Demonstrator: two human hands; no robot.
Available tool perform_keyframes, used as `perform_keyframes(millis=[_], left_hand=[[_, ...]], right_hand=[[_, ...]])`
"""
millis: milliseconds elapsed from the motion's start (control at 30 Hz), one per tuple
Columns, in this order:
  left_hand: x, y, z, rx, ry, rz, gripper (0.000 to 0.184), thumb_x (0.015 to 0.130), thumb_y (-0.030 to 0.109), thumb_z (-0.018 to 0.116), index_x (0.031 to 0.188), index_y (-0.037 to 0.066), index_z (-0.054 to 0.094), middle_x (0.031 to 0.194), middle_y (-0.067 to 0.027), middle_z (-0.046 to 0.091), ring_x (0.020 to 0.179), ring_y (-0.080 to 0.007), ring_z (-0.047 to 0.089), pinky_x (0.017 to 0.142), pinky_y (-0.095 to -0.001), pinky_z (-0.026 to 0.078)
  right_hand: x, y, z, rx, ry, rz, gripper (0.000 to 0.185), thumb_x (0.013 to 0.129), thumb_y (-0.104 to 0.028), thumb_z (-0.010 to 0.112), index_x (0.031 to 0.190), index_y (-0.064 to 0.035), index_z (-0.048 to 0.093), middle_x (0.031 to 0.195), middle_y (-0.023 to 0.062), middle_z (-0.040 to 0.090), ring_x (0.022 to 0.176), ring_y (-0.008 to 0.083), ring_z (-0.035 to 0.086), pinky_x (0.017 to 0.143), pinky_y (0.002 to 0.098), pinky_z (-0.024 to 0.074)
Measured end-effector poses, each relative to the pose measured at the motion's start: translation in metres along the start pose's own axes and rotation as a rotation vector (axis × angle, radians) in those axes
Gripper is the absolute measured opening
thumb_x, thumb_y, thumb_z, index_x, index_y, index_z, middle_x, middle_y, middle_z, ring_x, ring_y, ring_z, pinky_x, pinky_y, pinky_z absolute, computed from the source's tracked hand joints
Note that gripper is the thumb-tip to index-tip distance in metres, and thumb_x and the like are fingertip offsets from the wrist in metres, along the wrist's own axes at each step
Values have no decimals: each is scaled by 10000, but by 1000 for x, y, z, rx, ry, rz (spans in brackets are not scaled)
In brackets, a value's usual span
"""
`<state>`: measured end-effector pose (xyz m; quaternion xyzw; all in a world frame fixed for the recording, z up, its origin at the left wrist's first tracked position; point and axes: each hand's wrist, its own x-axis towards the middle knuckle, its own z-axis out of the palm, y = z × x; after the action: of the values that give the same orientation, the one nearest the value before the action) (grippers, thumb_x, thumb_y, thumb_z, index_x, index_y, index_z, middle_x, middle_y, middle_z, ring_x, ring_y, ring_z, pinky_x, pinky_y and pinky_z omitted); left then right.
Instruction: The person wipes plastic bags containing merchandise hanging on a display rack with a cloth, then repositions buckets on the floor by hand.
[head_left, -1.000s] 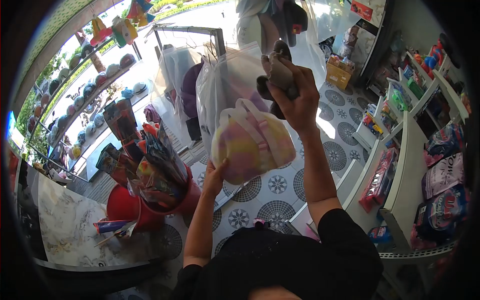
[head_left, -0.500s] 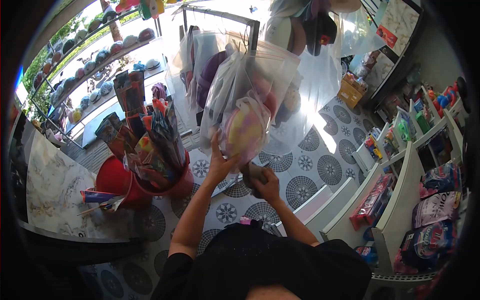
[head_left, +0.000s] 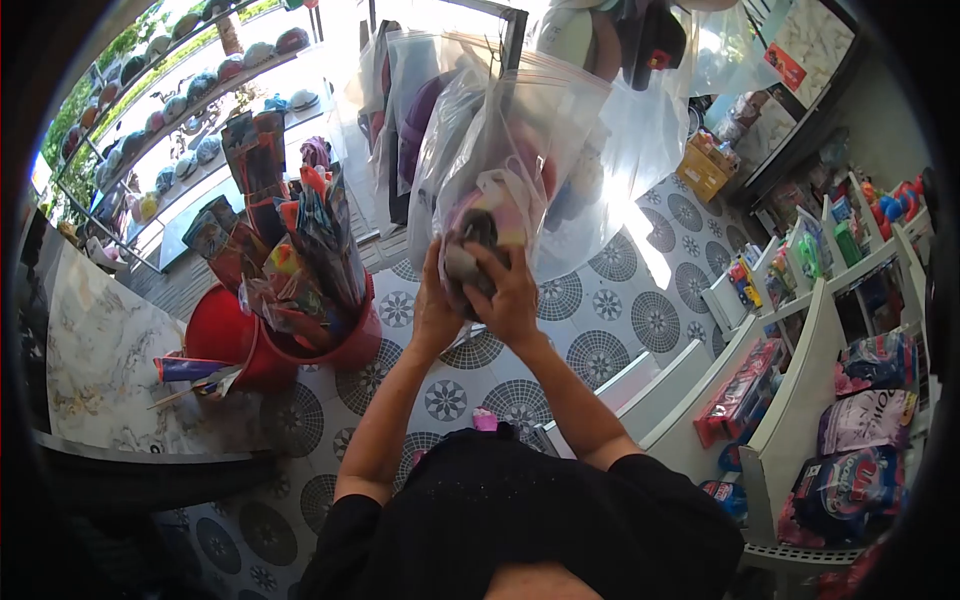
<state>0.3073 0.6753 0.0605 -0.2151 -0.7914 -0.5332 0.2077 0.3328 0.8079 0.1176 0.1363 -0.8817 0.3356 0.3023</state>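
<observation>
In the head view, a clear plastic bag (head_left: 545,120) hangs from a dark metal rack (head_left: 517,45). A pink-and-yellow item, perhaps a hat (head_left: 512,215), shows at its lower part. My left hand (head_left: 436,312) is curled around the lower left side of the bag, fingertips partly hidden. My right hand (head_left: 510,298) grips a grey-brown cloth (head_left: 468,258) and presses it against the front of the pink-and-yellow item. Beside this bag hang others, one with a purple hat (head_left: 425,120) inside.
Red buckets (head_left: 222,325) with wrapped goods stand at left, near a marbled counter (head_left: 90,370). White shelves (head_left: 800,370) with packaged goods are at right. Several caps (head_left: 205,110) line racks at the back left. A cardboard box (head_left: 703,172) sits on the patterned floor (head_left: 655,310).
My right hand has moved up and left, bringing the grey-brown cloth from below the bag onto the front of the pink-and-yellow item. My left hand has shifted lower on the bag.
</observation>
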Motion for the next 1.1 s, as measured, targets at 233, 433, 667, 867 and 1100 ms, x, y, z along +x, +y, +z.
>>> perform_keyframes(millis=[233,433,667,867,1100], left_hand=[[9,-21,-13,-375,17,-204,894,736,36,671,1469,100,163,1142,-223,592,896,-328,635,794,-359,492],[6,-9,0,37,-160,-129,787,735,55,614,1436,76,257,1184,-218,531,1055,-416,542,874,-433,453],[12,30,-32,238,-284,-72,831,720,125,664,1441,81,254,1235,-206,453,1075,-396,517,877,-448,451],[39,2,-19,40,-224,-154,884,676,249,743,1415,31,308,1245,-222,396,1133,-350,438,951,-395,392],[80,-17,-10,108,309,-177,630,698,272,783,1204,-29,561,1116,-146,469,1051,-267,473,917,-357,397]], right_hand=[[-85,38,10,262,-169,322,443,730,-110,661,1171,-96,621,944,143,565,860,286,595,769,345,481],[67,0,-19,-27,18,-348,492,689,-142,707,1171,-193,625,1027,122,548,878,310,581,753,374,488],[177,85,-26,31,513,-117,385,780,-168,680,1159,-127,622,955,114,566,811,299,594,746,366,473],[92,73,32,253,264,14,402,758,-170,662,1152,-107,616,1011,153,577,935,327,594,798,398,464],[24,69,35,438,47,150,406,742,-103,654,1145,-72,622,1003,134,598,922,297,605,825,354,466]])
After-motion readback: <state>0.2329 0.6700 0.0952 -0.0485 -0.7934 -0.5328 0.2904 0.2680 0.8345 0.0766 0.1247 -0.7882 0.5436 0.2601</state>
